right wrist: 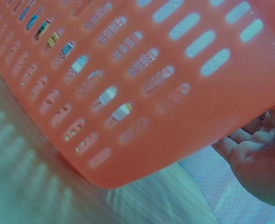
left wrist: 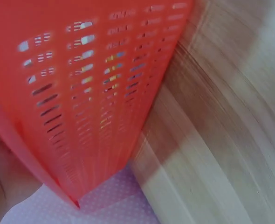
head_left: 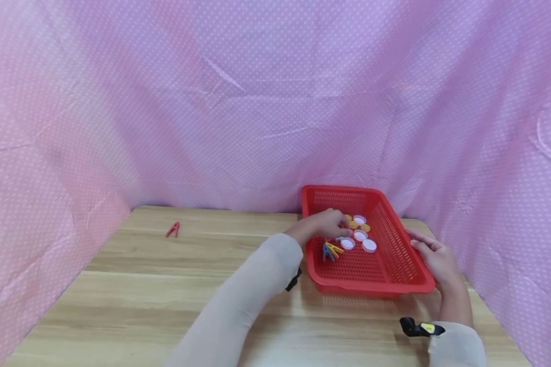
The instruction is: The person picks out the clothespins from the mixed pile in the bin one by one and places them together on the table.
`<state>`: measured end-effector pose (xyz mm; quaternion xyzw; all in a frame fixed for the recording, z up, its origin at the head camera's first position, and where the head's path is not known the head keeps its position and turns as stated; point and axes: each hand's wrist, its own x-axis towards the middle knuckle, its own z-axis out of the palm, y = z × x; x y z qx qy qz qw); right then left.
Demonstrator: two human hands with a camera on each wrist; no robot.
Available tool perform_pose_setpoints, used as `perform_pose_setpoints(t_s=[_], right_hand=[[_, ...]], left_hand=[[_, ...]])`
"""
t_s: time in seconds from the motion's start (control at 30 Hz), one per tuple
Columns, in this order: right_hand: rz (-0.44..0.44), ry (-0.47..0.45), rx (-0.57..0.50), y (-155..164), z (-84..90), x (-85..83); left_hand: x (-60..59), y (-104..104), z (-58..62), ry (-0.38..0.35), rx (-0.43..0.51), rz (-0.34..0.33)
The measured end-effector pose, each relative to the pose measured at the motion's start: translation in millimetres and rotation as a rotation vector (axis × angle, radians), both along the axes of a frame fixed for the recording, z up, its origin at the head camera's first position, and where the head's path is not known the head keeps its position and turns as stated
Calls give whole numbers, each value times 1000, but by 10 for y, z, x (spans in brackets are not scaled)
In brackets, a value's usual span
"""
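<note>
A red slotted basket (head_left: 340, 190) stands on the wooden table (head_left: 165, 285) at the right. Inside lie white caps (head_left: 360, 235), yellow caps (head_left: 365, 228) and a bunch of yellow and blue clothespins (head_left: 331, 250). My left hand (head_left: 337, 227) reaches over the basket's left rim, its fingers bent down among the caps; what they hold is hidden. My right hand (head_left: 424, 245) rests against the basket's right rim with relaxed fingers. The right wrist view shows that hand (right wrist: 258, 158) beside the basket wall (right wrist: 151, 70). The left wrist view is blurred and shows the basket wall (left wrist: 81, 93).
A single red clothespin (head_left: 173, 230) lies on the table at the far left. Pink dotted cloth (head_left: 257, 102) walls in the table on three sides. A black wrist mount (head_left: 415, 328) sits on my right forearm.
</note>
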<state>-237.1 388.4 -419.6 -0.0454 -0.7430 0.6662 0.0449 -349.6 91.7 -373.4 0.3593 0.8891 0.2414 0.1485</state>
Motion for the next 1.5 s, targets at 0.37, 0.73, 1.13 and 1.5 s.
perform_pose_setpoints(t_s=[0.37, 0.73, 1.13, 1.5], right_hand=[[1, -15, -7, 9, -3, -9], [-1, -20, 4, 6, -10, -19], [-18, -27, 36, -24, 28, -10], [-19, 18, 23, -32, 10, 0]], left_hand=[[-39, 87, -39, -223, -60, 63], [-24, 145, -148, -330, -84, 155], [-15, 198, -150, -280, -158, 42], [48, 296, -175, -269, -125, -119]])
